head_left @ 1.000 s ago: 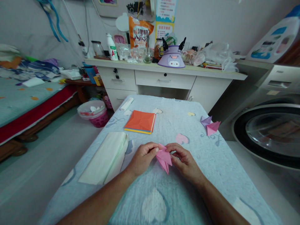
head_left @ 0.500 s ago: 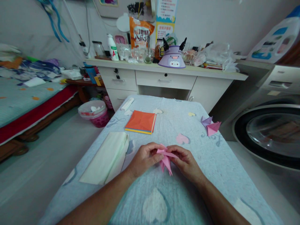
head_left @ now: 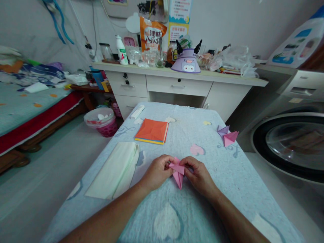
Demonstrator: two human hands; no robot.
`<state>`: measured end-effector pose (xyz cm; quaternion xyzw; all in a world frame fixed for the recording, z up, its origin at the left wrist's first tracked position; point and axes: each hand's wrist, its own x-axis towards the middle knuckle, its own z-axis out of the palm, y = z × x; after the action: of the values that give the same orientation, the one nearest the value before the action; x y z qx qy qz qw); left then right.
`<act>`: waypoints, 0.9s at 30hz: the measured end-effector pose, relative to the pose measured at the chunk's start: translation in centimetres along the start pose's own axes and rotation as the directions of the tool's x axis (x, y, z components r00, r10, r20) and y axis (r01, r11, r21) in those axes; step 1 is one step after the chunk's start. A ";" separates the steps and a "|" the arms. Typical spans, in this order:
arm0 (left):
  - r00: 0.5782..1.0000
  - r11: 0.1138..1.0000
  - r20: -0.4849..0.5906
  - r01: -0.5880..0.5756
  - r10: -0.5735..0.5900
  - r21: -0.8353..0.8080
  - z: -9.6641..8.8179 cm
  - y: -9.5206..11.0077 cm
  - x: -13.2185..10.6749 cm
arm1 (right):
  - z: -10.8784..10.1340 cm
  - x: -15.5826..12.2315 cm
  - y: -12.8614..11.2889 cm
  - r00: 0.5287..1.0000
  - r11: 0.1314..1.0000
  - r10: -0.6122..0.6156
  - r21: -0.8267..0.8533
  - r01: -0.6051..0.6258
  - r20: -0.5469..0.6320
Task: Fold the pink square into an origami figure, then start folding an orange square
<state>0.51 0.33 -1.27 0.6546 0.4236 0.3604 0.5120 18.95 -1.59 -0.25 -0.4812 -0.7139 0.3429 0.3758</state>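
The table (head_left: 177,135) is covered by a fuzzy pale-blue cloth (head_left: 222,175). Over it, the forearms (head_left: 113,211) are angled inward, cut off by the lower edge. By the left hand (head_left: 157,171) and right hand (head_left: 201,175), both curled, a creased, pointed pink paper (head_left: 178,169) is pinched above the cloth's near half; some fingertips are hidden.

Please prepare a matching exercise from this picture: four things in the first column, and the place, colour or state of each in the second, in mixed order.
1. Left hand
2. Square paper stack
3. Purple hat
4. Pink bin

A. Orange on top
B. Standing on the floor
C. Holding pink folded paper
D. Has black horns

Pairs: 1-C, 2-A, 3-D, 4-B
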 end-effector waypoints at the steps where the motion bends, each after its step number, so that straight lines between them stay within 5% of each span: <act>1: 0.999 0.996 -0.011 -0.036 0.037 0.078 0.0 0.0 0.0 | 0.0 0.0 0.1 1.000 0.999 -0.013 -0.038 0.012 -0.006; 6: 0.983 0.902 -0.010 -0.165 0.184 0.399 0.0 0.2 0.0 | 0.1 0.1 0.3 0.997 0.963 -0.073 -0.260 0.077 0.022; 12: 0.987 0.766 -0.003 -0.120 0.158 0.631 -0.2 0.7 -0.2 | 0.3 0.0 0.3 0.996 0.934 -0.062 -0.348 0.082 0.067; 27: 0.990 0.676 -0.073 -0.031 0.124 0.737 -0.3 1.1 -0.4 | 0.7 0.9 0.2 0.999 0.871 0.023 -0.490 -0.042 -0.044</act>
<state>0.29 -0.08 -0.17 0.7999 0.5335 0.2195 0.1655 18.18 -0.81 -0.57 -0.5789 -0.7624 0.1478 0.2486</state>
